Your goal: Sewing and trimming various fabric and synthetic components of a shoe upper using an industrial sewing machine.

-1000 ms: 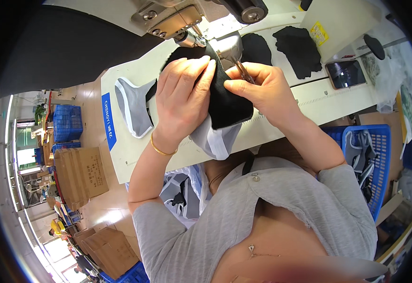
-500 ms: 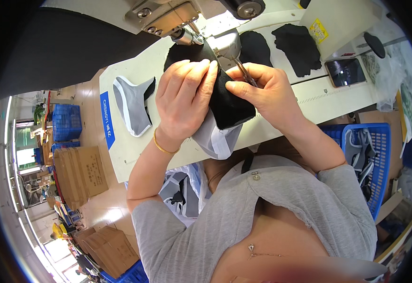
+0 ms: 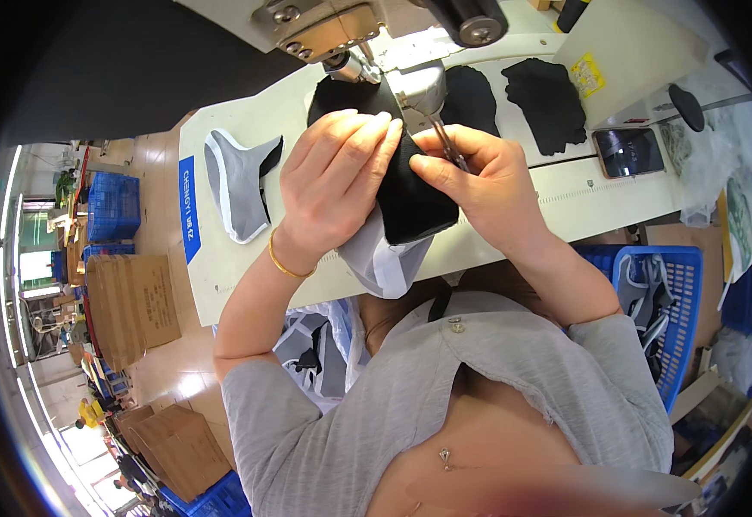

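Note:
Under the head of a sewing machine lies a piece of black fabric, its far end beside the presser foot. My left hand pinches its left edge, the fingers pressed together near the machine. My right hand grips the right edge between thumb and forefinger. A slim metal tool, tweezers or thread snips, also sits within that hand's fingers; its tip is hard to make out. Grey fabric with a white band hangs below the black piece over the table's near edge.
A grey and black sewn piece lies on the white table at left. Black cut pieces and a phone lie at right. A blue basket of pieces stands lower right; cardboard boxes stand on the floor at left.
The whole view has shifted slightly. Both hands keep their hold on the black fabric, and its near end sits a little farther left. The metal tool stays in my right hand.

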A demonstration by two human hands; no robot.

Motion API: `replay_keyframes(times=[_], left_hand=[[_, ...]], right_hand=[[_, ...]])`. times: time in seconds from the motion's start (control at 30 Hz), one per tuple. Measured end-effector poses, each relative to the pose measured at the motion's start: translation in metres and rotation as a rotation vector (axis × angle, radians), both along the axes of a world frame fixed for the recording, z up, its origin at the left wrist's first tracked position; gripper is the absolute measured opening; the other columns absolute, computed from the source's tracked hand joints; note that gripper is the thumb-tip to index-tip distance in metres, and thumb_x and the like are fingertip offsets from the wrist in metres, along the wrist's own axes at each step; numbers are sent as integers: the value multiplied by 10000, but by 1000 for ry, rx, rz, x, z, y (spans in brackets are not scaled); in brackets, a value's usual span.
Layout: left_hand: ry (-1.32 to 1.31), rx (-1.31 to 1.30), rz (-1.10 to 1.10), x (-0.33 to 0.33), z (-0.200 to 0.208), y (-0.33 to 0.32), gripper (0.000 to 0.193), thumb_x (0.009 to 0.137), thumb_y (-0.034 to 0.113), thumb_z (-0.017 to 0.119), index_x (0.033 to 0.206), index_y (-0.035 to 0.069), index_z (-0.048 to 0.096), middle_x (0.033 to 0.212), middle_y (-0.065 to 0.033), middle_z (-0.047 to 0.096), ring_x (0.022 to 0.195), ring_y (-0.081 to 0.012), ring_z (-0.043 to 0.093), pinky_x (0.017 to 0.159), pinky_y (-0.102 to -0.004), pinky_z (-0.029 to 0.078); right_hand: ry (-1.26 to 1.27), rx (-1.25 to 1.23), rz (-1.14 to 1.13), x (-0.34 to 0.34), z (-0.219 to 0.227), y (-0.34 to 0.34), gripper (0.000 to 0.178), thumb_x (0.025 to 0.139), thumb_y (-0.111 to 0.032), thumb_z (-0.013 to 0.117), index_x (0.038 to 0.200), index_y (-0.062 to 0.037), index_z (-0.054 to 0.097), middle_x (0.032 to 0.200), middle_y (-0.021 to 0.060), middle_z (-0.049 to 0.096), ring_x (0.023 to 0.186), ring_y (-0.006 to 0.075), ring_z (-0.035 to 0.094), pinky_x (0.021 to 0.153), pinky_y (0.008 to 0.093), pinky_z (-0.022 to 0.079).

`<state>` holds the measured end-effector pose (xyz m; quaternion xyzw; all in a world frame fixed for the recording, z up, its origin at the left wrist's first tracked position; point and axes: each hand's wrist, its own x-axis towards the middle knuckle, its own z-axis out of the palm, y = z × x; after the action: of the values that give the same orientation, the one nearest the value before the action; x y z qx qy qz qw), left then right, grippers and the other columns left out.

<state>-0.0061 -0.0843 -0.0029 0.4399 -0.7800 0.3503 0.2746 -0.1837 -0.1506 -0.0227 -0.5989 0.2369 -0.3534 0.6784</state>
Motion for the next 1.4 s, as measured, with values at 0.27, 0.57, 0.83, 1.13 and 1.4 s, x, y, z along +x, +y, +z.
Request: replay_keyframes(times=[0.27, 0.57, 0.83, 1.13, 1.4], left_hand=[[51, 35, 21, 3, 5, -2, 234, 685, -87, 682, 908, -31, 723, 935, -94, 685, 852, -256, 662, 795, -368, 558], [39, -13, 18, 15, 5, -15, 347, 579, 27, 674, 922, -11, 710, 934, -72, 665, 860, -240, 650, 789, -361, 545], [-51, -103, 125, 18, 2, -18, 235, 685, 25, 654, 911, 44, 716, 890, -41, 668, 820, -171, 637, 890, -372, 484], [46, -76, 206, 14, 1, -17, 188, 685, 19, 692, 866, 68, 706, 844, 3, 662, 830, -157, 628, 934, -366, 424], [1695, 493, -29, 28, 4, -3, 380, 756, -45, 665, 1119, -60, 550, 1053, -107, 585, 938, -159, 547, 859, -276, 450]], right_hand=[[-44, -64, -31, 8, -2, -2, 203, 859, -109, 686, 974, 57, 661, 750, 0, 634, 682, 27, 504, 603, 208, 426], [-19, -64, -4, 20, -1, -17, 176, 872, -94, 671, 982, 44, 676, 763, -27, 615, 704, 19, 485, 611, 204, 408], [-62, -96, -41, 24, -1, -27, 168, 865, -120, 651, 876, 47, 656, 654, -48, 544, 619, 10, 415, 535, 217, 359], [-69, -123, -83, 26, 0, -27, 171, 860, -126, 644, 838, 43, 657, 637, -49, 536, 603, 15, 416, 526, 222, 360], [43, -277, -142, 19, 4, -27, 158, 829, -127, 656, 868, 26, 658, 619, 15, 548, 573, 56, 444, 538, 249, 383]])
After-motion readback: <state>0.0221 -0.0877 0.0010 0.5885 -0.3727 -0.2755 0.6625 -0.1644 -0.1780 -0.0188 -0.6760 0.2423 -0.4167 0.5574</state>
